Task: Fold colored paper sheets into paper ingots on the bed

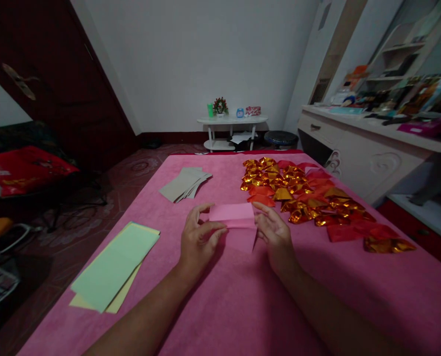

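Note:
A sheet of pink paper [232, 213] with a fold across it is held up between my two hands, over the pink cloth on the table. My left hand [201, 235] pinches its left end between thumb and fingers. At the right end, my right hand [274, 230] grips the edge, where a flap hangs down. To the left lies a stack of light green and yellow paper sheets [118, 264]. Grey paper pieces [186, 183] are fanned out farther back. Rows of folded gold and red paper shapes [282, 194] cover the back right of the table.
The pink cloth [205, 316] covers the table. Along the right stands a white dresser [354, 138] with bottles on top. A small white table [220, 120] is by the far wall. On the left, a red bag [31, 170] rests on a chair.

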`<state>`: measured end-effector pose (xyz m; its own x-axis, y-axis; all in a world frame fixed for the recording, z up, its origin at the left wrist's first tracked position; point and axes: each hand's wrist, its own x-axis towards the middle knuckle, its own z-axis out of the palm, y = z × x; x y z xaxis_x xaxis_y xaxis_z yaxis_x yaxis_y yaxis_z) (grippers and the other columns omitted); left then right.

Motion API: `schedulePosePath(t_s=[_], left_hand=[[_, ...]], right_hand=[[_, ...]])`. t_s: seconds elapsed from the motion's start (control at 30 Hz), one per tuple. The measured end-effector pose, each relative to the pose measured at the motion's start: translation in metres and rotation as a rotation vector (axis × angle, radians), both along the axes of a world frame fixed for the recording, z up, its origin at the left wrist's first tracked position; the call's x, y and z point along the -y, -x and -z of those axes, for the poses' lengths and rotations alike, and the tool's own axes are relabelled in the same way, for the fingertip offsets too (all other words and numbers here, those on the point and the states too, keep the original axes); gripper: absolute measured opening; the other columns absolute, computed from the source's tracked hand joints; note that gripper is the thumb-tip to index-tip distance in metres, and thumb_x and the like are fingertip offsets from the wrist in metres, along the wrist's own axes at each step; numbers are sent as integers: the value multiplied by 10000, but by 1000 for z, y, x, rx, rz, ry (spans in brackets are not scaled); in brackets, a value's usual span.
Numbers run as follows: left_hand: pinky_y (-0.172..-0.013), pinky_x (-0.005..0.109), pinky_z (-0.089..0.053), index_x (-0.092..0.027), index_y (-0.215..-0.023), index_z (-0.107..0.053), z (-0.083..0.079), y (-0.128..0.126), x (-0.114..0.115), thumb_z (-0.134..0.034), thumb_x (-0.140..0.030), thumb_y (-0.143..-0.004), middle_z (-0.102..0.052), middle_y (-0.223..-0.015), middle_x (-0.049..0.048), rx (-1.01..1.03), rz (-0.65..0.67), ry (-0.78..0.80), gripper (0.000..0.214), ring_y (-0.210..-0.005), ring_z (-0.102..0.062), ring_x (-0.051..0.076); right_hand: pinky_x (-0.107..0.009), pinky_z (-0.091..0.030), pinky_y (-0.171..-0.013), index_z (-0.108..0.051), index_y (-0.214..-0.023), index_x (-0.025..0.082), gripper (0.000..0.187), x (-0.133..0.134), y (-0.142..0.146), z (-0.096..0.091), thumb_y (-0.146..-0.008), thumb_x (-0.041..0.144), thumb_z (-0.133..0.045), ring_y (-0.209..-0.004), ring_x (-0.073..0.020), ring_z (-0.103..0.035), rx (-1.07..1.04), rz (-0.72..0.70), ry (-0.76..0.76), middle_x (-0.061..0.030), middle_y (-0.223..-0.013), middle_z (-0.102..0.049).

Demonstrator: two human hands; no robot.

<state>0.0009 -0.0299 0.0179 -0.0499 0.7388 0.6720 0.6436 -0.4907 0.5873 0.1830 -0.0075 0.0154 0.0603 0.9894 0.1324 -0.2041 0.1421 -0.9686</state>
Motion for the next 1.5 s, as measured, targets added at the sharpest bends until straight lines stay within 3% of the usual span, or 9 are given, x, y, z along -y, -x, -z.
schedulePosePath(t_s=[0.17,0.47,0.57,0.67,0.77,0.93,1.1,1.33,1.5], left_hand=[[-951,415,-405,-229,-757,-724,-5,1,2,-653,-216,-775,-517,-1304,58,-42,-62,-39,74,-1200,-448,254],[-982,409,-383,-239,-775,-724,-3,2,0,-657,-241,-785,-660,-1110,58,-31,132,52,67,-1112,-524,239],[-965,390,-403,-224,-826,-713,-3,-1,-1,-687,-263,-762,-640,-1132,68,92,128,107,79,-1098,-539,228],[-956,385,-421,-215,-1063,-638,-1,-3,-3,-753,-295,-689,-614,-1173,85,307,81,210,400,-1099,-552,225],[-833,339,-487,-183,-1220,-507,4,-4,-6,-777,-312,-652,-658,-1045,89,582,149,382,642,-941,-622,199],[-672,253,-493,-158,-1164,-551,8,-5,-7,-750,-289,-690,-692,-909,69,759,295,514,531,-764,-636,156],[-709,250,-479,-157,-924,-702,7,-3,-6,-745,-241,-688,-701,-908,64,598,222,419,254,-804,-624,161],[-634,242,-462,-178,-770,-726,0,0,-4,-643,-141,-748,-665,-724,21,340,144,243,94,-676,-593,132],[-720,296,-473,-202,-707,-717,-3,6,-6,-621,-132,-768,-669,-647,15,134,183,5,133,-727,-574,157]], right_hand=[[-310,-491,-802,-563,-1141,225,528,1,4,1,-652,254,-759,-902,-197,-641,-93,-162,-13,-54,-967,-683],[-305,-490,-798,-527,-1202,209,535,3,4,-2,-703,263,-713,-898,-195,-648,-50,-121,-31,-53,-968,-700],[-303,-493,-786,-516,-1213,207,556,4,3,-2,-699,255,-722,-864,-189,-657,-41,-100,-21,-45,-932,-707],[-291,-499,-764,-518,-1217,203,576,6,3,-2,-687,253,-737,-838,-182,-661,-21,-67,-27,-45,-918,-713],[-270,-500,-749,-523,-1216,210,587,6,2,-2,-676,247,-751,-815,-167,-662,-9,-45,-29,-39,-908,-720],[-271,-506,-751,-526,-1209,220,553,4,2,0,-697,247,-734,-803,-162,-660,-20,-64,-39,-26,-888,-719],[-297,-514,-764,-565,-1167,221,500,1,2,5,-693,221,-722,-831,-174,-659,-25,-74,-84,-39,-941,-706],[-254,-497,-673,-708,-754,199,54,-1,-2,6,-720,187,-669,-769,-156,-616,235,36,-223,-27,-827,-645],[-268,-476,-652,-709,-655,214,127,-4,-6,9,-701,119,-638,-725,-158,-598,323,107,-358,-7,-706,-617]])
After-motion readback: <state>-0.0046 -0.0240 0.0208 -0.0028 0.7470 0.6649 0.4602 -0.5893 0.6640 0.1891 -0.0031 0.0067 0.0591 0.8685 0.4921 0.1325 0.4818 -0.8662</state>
